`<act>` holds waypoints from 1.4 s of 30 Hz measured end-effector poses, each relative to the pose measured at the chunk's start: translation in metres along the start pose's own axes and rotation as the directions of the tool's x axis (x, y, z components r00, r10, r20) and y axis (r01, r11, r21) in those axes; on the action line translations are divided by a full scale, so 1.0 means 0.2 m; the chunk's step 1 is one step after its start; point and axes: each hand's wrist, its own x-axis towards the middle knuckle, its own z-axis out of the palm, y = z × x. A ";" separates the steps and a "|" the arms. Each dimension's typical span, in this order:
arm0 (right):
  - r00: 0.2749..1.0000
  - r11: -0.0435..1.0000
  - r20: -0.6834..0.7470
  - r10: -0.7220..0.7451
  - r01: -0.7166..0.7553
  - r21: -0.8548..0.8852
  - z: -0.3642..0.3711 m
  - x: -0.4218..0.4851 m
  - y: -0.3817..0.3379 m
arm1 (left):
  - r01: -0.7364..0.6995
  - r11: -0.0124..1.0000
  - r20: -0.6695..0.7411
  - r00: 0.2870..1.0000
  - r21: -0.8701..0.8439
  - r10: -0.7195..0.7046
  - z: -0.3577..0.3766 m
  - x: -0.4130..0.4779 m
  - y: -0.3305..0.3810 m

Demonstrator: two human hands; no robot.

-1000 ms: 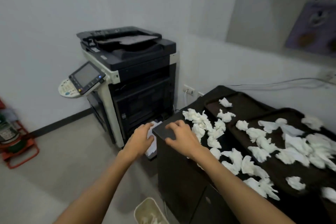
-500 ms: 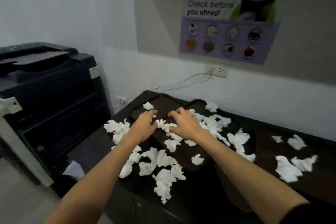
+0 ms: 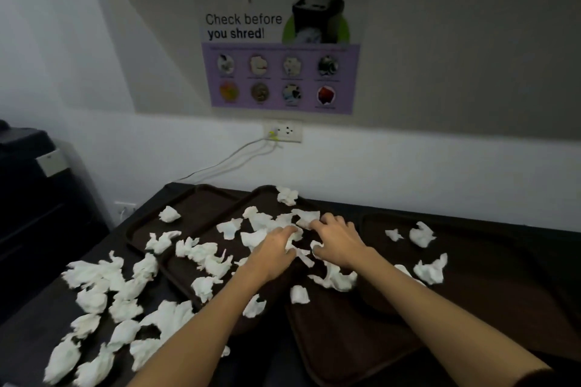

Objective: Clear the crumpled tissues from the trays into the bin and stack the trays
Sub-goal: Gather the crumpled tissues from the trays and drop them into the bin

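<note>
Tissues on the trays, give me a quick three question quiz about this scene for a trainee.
1. True or false: both hands rest on the tissues in the middle tray.
2. What hangs on the wall above the socket? A) clock B) poster C) shelf
3. Fill in: the far left tray holds ___ tissues than the counter in front of it.

Key: 1 true: left hand, right hand. 2 B, the poster. 3 fewer.

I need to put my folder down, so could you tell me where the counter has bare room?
The near tray is mostly bare in front of the right hand, and the dark surface at far right is open beyond two tissues. The middle tray and the counter's left end are crowded with tissues.
</note>
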 end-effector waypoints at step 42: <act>0.982 0.543 -0.122 0.143 0.025 0.839 0.03 0.12 0.02 | -0.017 0.879 -0.144 0.988 -0.476 -0.059 0.10 0.01 0.14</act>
